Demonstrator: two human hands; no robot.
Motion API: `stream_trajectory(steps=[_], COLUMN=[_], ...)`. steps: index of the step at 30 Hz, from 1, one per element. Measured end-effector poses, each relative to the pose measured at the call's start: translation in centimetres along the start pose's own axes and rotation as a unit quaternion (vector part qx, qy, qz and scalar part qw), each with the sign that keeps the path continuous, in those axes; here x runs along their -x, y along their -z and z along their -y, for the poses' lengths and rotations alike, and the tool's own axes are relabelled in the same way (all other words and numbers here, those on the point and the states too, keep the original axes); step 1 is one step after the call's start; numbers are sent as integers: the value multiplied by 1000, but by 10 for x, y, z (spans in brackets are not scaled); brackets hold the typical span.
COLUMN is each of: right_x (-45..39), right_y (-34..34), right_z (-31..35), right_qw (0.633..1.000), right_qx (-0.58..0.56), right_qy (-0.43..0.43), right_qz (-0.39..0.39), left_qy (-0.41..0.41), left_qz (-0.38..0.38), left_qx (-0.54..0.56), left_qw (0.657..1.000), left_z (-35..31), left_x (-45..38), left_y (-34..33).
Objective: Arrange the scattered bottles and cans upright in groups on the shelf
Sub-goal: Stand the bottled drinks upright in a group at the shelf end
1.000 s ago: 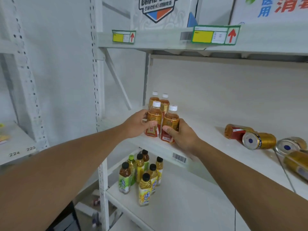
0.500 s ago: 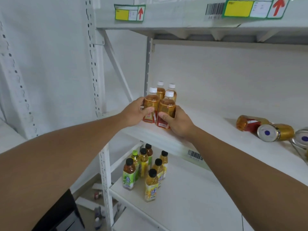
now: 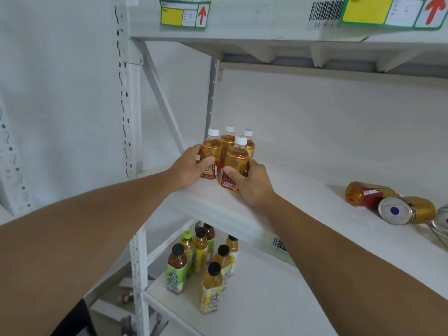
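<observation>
Several amber tea bottles with white caps stand upright in a tight cluster at the left end of the white shelf. My left hand grips the front-left bottle. My right hand grips the front-right bottle. Two more capped bottles stand just behind them. At the right end of the same shelf, an amber bottle lies on its side, and a gold can lies beside it, touching it.
On the lower shelf stands a group of upright black-capped bottles with yellow and green labels. The upper shelf edge carries yellow price tags. A perforated white upright stands left of the cluster. Part of a wire object shows at the right edge.
Both hands have kept their hold on the two front bottles and slid them back against the rear pair. My view has moved closer and lower.
</observation>
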State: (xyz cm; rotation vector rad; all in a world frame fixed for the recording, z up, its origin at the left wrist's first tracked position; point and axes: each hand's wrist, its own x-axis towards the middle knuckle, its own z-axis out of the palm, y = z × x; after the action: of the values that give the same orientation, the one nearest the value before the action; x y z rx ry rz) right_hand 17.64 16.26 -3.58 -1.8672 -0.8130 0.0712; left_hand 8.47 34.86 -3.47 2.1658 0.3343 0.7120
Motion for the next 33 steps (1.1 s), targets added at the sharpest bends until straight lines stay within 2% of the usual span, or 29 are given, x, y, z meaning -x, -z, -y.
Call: stream_trajectory(steps=[4, 13, 25, 33], right_x=[-7, -15, -23, -29], right_y=[-3, -14, -12, -12], right_z=[-1, -4, -9, -13], right_qw=[1000, 993, 991, 990], right_qx=[-1, 27, 58, 57], right_qy=[-21, -15, -42, -48], right_qz=[-22, -112, -114, -124], left_qy=[25, 14, 83, 79], left_qz=[0, -3, -32, -26], left_qx=[-22, -3, -5, -12], left_qw=[999, 1000, 996, 996], left_z=[1, -6, 7, 12], left_x=[-7, -9, -20, -23], left_y=[0, -5, -11, -11])
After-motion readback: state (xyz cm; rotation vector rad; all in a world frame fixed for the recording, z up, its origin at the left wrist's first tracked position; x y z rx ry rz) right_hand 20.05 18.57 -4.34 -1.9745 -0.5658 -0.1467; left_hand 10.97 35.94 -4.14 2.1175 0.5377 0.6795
